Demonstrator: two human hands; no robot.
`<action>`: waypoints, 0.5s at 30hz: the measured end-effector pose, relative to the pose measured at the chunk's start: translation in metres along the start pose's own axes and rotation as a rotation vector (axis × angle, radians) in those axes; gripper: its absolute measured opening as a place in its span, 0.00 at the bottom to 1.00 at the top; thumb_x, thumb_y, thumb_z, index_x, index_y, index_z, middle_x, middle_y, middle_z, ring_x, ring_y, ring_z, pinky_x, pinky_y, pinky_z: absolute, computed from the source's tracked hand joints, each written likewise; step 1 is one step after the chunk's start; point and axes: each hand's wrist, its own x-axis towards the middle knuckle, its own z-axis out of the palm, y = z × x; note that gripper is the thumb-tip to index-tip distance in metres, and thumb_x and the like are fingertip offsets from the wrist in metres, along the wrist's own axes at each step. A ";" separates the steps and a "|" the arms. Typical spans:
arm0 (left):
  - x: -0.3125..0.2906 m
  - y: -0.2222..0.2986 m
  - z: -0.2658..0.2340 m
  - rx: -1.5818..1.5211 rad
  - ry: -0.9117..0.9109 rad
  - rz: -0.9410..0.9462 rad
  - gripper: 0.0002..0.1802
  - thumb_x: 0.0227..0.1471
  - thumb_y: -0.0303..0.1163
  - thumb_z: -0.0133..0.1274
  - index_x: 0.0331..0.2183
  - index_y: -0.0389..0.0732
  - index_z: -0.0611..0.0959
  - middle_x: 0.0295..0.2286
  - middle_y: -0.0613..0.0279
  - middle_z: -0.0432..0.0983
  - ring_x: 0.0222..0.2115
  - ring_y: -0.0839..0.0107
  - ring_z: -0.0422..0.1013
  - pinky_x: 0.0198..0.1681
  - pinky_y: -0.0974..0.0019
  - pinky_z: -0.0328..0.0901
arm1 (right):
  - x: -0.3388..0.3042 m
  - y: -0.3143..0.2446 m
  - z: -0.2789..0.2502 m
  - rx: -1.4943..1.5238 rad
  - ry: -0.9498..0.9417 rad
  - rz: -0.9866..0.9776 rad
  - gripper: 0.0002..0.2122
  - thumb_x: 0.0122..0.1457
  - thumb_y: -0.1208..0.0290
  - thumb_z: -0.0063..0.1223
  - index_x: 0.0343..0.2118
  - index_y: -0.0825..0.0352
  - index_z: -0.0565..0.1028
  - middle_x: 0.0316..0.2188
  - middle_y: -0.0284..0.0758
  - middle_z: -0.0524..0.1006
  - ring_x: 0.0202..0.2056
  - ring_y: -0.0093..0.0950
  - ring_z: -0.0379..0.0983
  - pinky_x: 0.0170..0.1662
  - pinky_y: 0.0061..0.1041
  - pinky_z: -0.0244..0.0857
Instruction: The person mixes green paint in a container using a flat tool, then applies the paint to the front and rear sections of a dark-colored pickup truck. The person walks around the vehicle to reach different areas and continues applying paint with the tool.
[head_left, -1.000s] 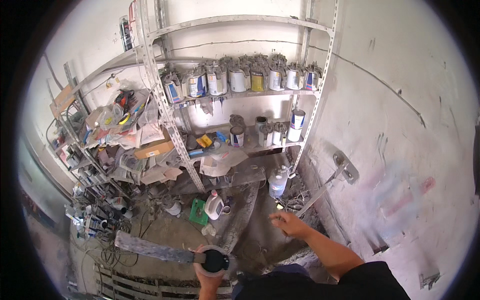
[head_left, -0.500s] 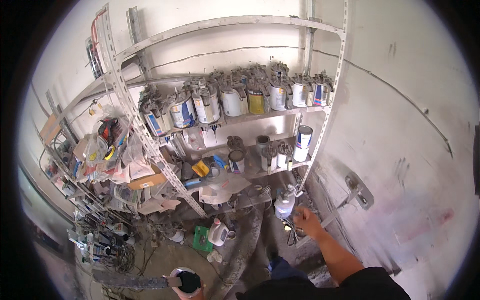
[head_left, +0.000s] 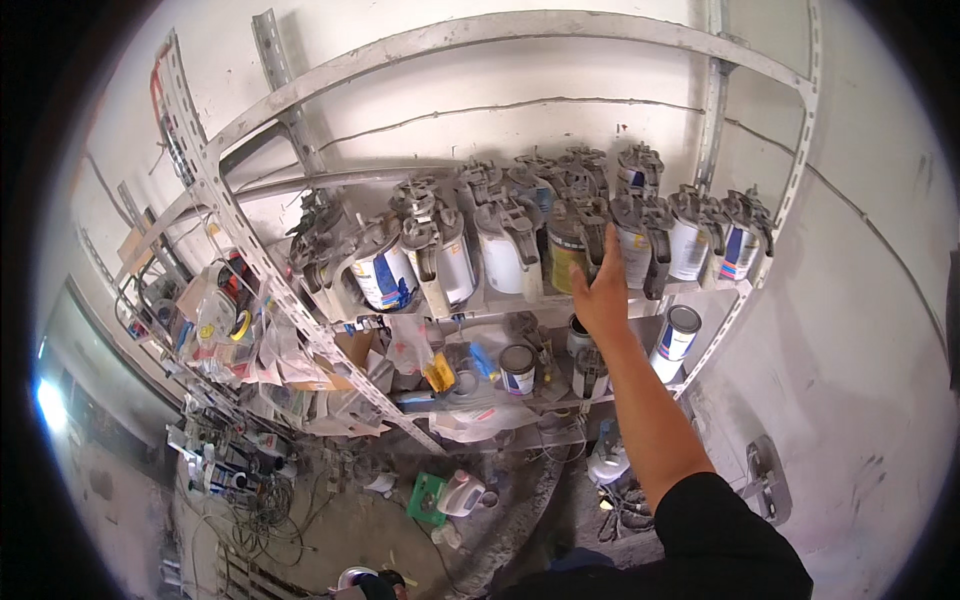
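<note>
My right hand (head_left: 598,295) is raised to the upper shelf, at the yellow-labelled paint can (head_left: 566,248). Its thumb and fingers are apart, on either side of the grey pouring handle (head_left: 592,236) of that can's lid. Whether the fingers press on the handle is hard to see. Other paint cans with grey handled lids stand close on both sides, such as a white can (head_left: 505,262). At the lower edge, a cup of dark paint (head_left: 376,584) is mostly cut off by the frame; only a sliver of my left hand (head_left: 401,592) shows at it.
A slotted metal shelf rack (head_left: 440,315) stands against the wall. Its lower shelf bears cans and a yellow tool (head_left: 438,373). On the floor are a white jug (head_left: 461,493), a green box (head_left: 426,498) and tangled cables (head_left: 265,515). Bags and paper crowd the left rack.
My right hand has gone from low near the floor-level can up to the yellow-labelled can. The view has shifted closer to the shelf, and the paint cup has dropped toward the lower edge.
</note>
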 end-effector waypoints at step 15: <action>0.008 -0.080 -0.071 0.279 -0.024 0.075 0.53 0.43 0.24 0.66 0.65 0.38 0.53 0.61 0.50 0.56 0.60 0.59 0.57 0.61 0.56 0.57 | -0.089 -0.046 -0.148 0.391 -0.084 0.446 0.35 0.57 0.70 0.57 0.66 0.67 0.54 0.43 0.40 0.74 0.41 0.26 0.73 0.45 0.26 0.68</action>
